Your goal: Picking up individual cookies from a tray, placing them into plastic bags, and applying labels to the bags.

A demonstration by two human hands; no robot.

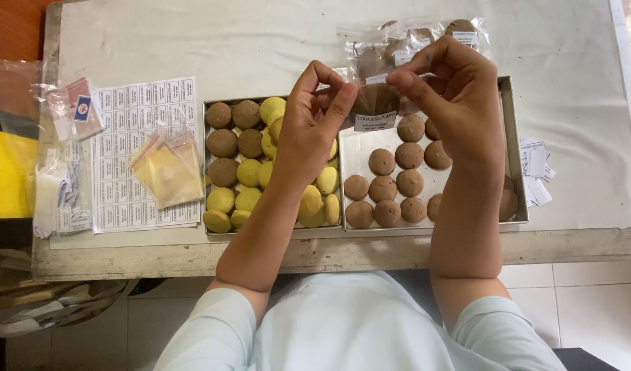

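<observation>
Both hands hold a small clear bag with a brown cookie [374,103] inside and a white label on its front, raised above the trays. My left hand [308,130] pinches the bag's left edge. My right hand [453,96] pinches its top right edge with thumb and forefinger. Below them sit two metal trays: the left tray [207,172] holds brown and yellow cookies, the right tray [513,137] holds brown cookies in rows.
Bagged, labelled cookies [412,41] lie behind the trays. A sheet of small white labels [133,124] lies left, with a stack of empty clear bags [168,168] on it. Loose label scraps [535,175] lie right. Plastic packets [61,158] sit at the far left. The table edge [329,254] runs near me.
</observation>
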